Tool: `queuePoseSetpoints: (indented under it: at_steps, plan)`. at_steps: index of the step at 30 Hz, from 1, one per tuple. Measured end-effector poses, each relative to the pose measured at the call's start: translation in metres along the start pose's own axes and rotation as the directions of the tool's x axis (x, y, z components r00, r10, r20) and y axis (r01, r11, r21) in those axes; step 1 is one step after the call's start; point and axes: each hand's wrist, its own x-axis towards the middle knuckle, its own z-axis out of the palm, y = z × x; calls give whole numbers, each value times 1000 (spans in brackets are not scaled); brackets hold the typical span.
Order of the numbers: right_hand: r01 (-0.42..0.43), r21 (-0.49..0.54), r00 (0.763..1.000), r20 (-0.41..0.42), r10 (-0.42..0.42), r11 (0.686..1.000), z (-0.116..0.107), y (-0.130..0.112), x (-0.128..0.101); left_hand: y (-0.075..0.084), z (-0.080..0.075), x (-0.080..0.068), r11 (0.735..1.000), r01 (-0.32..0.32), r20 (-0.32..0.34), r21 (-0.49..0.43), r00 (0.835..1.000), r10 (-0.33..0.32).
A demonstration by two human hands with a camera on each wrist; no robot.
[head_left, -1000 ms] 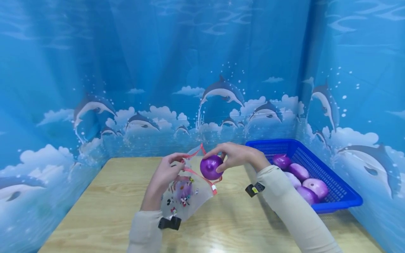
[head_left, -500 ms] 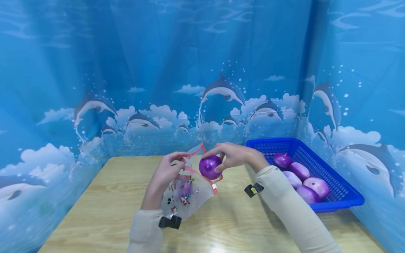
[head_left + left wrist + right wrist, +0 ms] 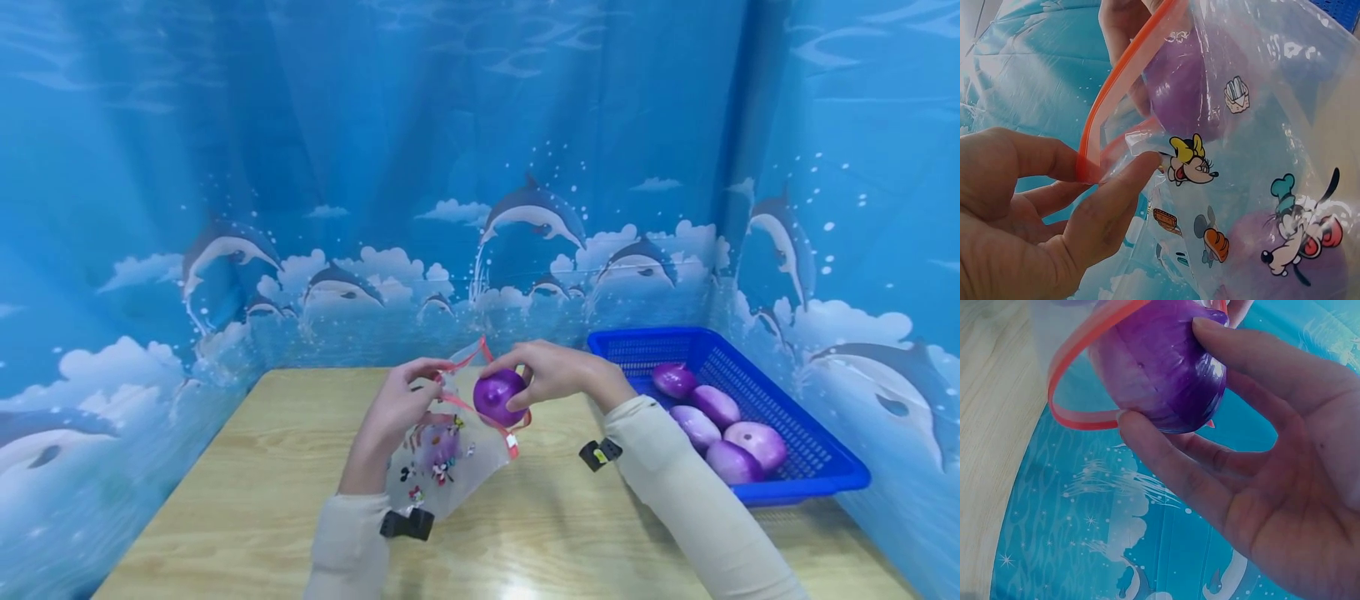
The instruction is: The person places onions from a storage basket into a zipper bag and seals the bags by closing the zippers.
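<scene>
A clear zip bag [image 3: 459, 482] with cartoon prints and a red zip edge hangs in front of the person. The left hand [image 3: 401, 404] pinches the bag's zip edge between thumb and fingers, and its mouth gapes. In the right hand [image 3: 553, 372] is a purple onion [image 3: 498, 398], held by thumb and fingertips within the bag's mouth. The right wrist view shows the red edge crossing in front of this onion [image 3: 1166, 369], with a fingertip close against that edge. Another purple onion [image 3: 1250, 250] lies low inside the bag, seen through the plastic.
At the right stands a blue plastic basket [image 3: 792, 406] with several purple onions [image 3: 733, 462] in it. A light wooden table [image 3: 255, 475] lies beneath. Blue curtains [image 3: 360, 150] printed with dolphins hang behind and at both sides.
The onion in the right hand has shifted slightly left, a little further into the bag's mouth. The left hand keeps its hold on the zip edge. The head view has drifted slightly.
</scene>
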Motion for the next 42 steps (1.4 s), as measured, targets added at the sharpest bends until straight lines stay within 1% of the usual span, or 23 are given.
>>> queuePoseSetpoints:
  at_steps: [7,13,19,24,28,35,42]
  plan:
    - [-12,17,1000,7,12,1000,1,-1,1,2,2,2,1000,1,1,-9,1000,-1]
    - [14,-2,1000,11,-14,1000,5,-1,5,0,1,1,1000,5,-7,-7,1000,-5]
    - [14,33,1000,24,-15,999,8,-3,7,0,1,1,1000,8,-4,-14,1000,-8]
    - [14,56,1000,20,-15,998,10,-3,7,0,1,1,1000,5,-17,-8,1000,-5]
    - [21,40,1000,12,-21,999,12,-1,7,1,1,0,1000,0,-26,-8,1000,-1]
    - [1,11,1000,17,-1,1000,12,0,8,3,0,-2,1000,-13,-42,-14,999,12]
    - [50,-16,998,27,-50,999,11,-3,7,3,0,0,1000,6,-69,-4,998,-6]
